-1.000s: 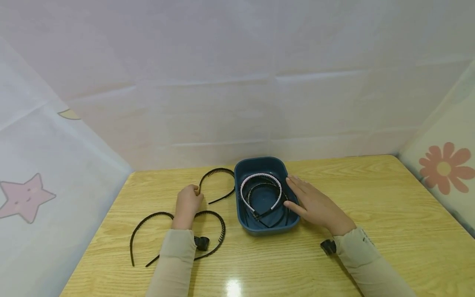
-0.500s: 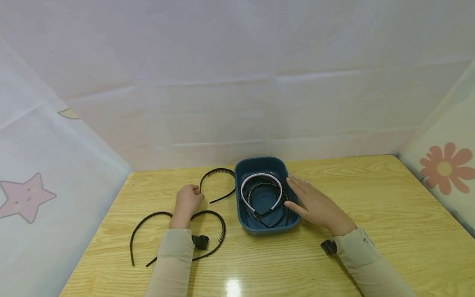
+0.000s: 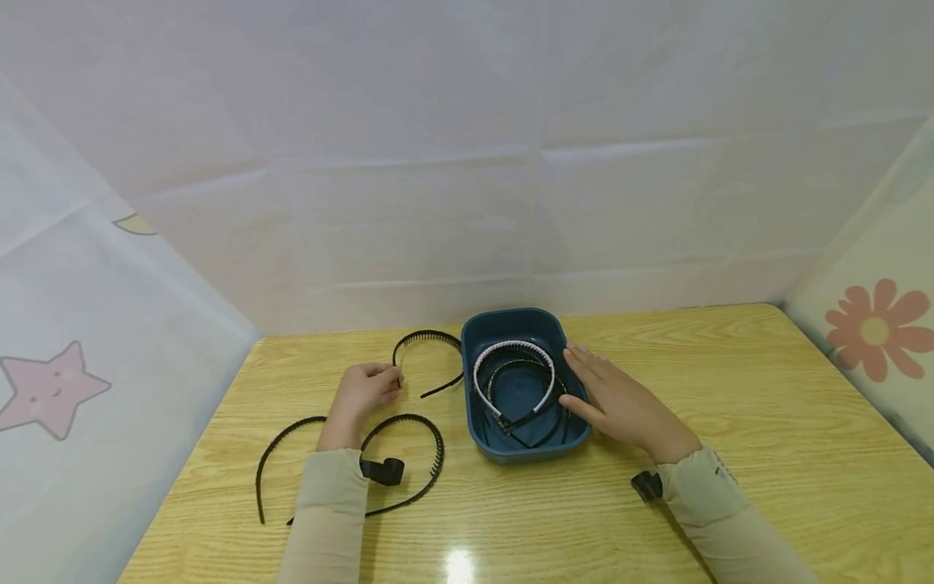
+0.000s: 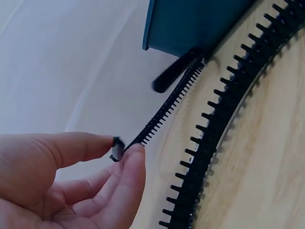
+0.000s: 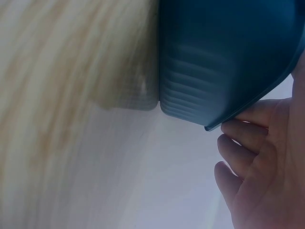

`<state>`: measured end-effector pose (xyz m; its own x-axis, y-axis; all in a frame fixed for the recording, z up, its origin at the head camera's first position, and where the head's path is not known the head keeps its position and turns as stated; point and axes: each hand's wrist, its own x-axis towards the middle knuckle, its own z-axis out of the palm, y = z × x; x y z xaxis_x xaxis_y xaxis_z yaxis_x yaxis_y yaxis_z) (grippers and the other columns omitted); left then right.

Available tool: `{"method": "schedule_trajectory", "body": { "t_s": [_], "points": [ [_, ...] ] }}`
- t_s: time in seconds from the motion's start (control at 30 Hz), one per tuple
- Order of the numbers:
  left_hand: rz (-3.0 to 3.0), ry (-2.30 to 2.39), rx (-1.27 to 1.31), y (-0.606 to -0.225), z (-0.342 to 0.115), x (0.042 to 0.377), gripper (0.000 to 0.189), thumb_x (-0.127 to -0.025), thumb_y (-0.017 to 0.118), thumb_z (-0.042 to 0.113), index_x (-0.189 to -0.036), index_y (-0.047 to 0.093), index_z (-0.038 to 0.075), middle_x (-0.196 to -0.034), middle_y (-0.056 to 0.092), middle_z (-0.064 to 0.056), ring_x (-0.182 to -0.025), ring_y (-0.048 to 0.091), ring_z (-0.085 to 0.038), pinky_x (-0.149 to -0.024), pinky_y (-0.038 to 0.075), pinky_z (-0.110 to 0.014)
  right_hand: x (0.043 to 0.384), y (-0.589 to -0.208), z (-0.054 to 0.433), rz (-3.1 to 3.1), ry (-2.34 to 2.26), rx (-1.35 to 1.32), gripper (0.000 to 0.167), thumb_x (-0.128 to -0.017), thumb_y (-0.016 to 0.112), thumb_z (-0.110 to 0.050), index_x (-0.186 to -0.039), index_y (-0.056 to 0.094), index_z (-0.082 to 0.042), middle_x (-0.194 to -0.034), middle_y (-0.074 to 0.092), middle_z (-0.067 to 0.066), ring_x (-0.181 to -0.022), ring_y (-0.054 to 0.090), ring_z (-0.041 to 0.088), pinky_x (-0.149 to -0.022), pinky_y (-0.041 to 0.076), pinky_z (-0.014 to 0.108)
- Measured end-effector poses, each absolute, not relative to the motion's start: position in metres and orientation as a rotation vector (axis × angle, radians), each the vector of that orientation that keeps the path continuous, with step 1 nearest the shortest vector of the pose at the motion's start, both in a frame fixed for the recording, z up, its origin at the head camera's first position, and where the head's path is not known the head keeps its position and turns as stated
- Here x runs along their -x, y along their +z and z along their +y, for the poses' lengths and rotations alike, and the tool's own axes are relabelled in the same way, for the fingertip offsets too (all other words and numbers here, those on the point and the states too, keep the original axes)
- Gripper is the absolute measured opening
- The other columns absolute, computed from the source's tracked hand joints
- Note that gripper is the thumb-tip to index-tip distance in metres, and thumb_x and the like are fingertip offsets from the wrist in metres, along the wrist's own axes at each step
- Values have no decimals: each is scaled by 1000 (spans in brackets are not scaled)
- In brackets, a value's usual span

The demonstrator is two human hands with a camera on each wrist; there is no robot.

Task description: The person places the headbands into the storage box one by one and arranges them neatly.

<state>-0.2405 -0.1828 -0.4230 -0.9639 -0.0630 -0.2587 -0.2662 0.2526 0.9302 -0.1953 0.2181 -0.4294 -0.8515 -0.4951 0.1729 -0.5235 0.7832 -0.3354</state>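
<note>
My left hand (image 3: 359, 391) pinches one end of a black toothed headband (image 3: 430, 334) between thumb and fingers, just left of the bin. In the left wrist view that headband (image 4: 167, 106) runs from the fingertips toward the bin's lower corner. My right hand (image 3: 622, 405) lies with fingers extended along the right rim of the dark blue plastic bin (image 3: 525, 457); in the right wrist view its fingers (image 5: 245, 136) touch the outer rim. Inside the bin, a pale pink-and-white headband (image 3: 511, 344) rests on top of darker headbands (image 3: 492, 391).
Two more black headbands, one on the left (image 3: 272, 446) and one on the right (image 3: 440, 446), lie on the wooden table (image 3: 766, 454), partly covered by the left forearm. Behind the table hangs a pale sheet (image 3: 409, 227).
My left wrist and forearm have swung slightly left, and the pinched headband's free end has shifted a little right. The right hand and bin stay in place.
</note>
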Motion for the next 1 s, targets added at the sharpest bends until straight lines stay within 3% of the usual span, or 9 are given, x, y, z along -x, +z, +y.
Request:
{"method": "schedule_trajectory", "body": {
  "t_s": [0.2,0.43,1.0],
  "points": [
    [2282,1832,302,-418,-185,239,43,-103,61,12,-138,55,-11,-129,62,-26,-113,68,-29,-91,58,-29,195,-428,218,-2906,598,-818,77,-105,51,-49,-160,25,-1,-166,23,19,-150,26,41,-121,22,57],
    [2243,1890,303,-412,-187,236,44,-102,62,7,-140,51,-12,-131,61,-29,-118,65,-34,-90,58,-27,195,-428,218,-2898,598,-826,77,-105,51,-49,-160,26,-1,-165,24,19,-150,26,41,-121,24,58],
    [2330,1980,246,-386,-184,227,41,-102,61,8,-139,54,-8,-136,57,-30,-123,62,-36,-90,57,-25,195,-429,218,-2892,565,-837,76,-105,52,-47,-159,27,-1,-165,25,18,-151,25,39,-122,22,56]
  ]
}}
